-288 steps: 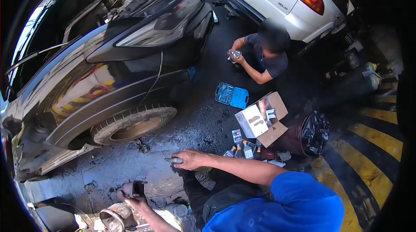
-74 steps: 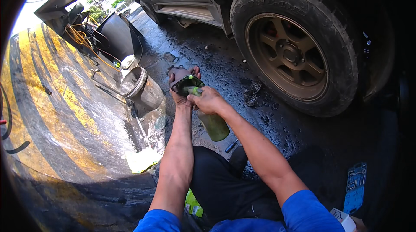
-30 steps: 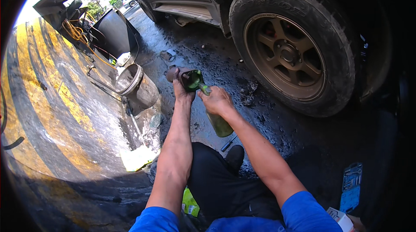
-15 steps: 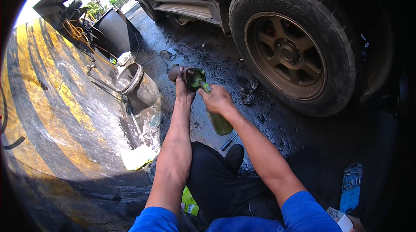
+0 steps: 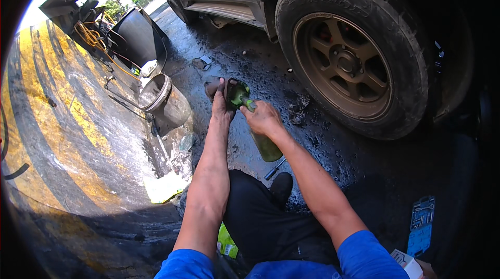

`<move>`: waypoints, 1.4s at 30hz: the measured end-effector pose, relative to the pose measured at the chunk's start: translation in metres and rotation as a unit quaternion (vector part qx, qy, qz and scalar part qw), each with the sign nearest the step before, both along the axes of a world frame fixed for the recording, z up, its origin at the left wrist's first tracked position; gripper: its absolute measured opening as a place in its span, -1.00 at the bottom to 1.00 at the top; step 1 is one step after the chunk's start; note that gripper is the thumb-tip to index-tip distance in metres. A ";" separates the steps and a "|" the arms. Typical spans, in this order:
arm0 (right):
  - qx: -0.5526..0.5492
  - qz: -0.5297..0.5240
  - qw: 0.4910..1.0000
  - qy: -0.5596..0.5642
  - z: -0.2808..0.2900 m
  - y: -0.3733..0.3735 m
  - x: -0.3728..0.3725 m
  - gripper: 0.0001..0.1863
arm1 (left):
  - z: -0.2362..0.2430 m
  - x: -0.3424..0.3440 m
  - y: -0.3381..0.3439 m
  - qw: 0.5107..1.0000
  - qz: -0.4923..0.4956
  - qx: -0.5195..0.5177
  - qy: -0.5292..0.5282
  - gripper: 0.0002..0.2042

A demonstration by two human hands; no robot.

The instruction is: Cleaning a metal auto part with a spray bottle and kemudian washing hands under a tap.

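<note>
In front of me my left hand (image 5: 222, 106) is wrapped round a grimy brown metal car part (image 5: 211, 88). The part has a rounded end on the left and a dark hollow side facing right; I cannot make out its exact kind. My right hand (image 5: 263, 119) grips a green spray bottle (image 5: 266, 147) by its neck, with fingers at the trigger. The bottle's green head points up and left, close to the hollow side of the part. The bottle body hangs below my right hand, tilted. Both hands are close together, above the wet floor.
A mounted car wheel (image 5: 348, 63) stands at the right. To the left are a dirty bucket (image 5: 172, 104) and a dark bin (image 5: 138, 36) with orange hoses. A screwdriver (image 5: 273, 170) lies by my shoe (image 5: 282, 188). A blue tool case (image 5: 421, 227) lies open at lower right.
The metal part has turned slightly in my left hand and shifted a little to the right. My right hand keeps its grip on the spray bottle, barely moved.
</note>
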State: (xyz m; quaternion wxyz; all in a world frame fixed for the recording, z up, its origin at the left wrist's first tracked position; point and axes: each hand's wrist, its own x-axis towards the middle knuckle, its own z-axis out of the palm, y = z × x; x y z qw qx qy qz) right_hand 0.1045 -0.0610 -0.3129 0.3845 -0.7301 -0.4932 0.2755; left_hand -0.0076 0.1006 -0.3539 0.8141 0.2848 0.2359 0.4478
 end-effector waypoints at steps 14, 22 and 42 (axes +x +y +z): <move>-0.015 0.034 0.999 0.009 -0.017 -0.005 0.012 -0.41 | -0.012 -0.006 0.010 0.979 0.085 0.017 0.186 -0.71; 0.108 0.007 0.974 0.201 -0.029 -0.015 0.031 -0.54 | 0.008 -0.033 -0.017 0.625 0.172 0.406 0.643 -0.27; 0.054 -0.011 0.996 0.063 -0.056 -0.018 0.017 -0.48 | 0.016 -0.028 -0.024 0.280 0.023 0.718 0.637 -0.49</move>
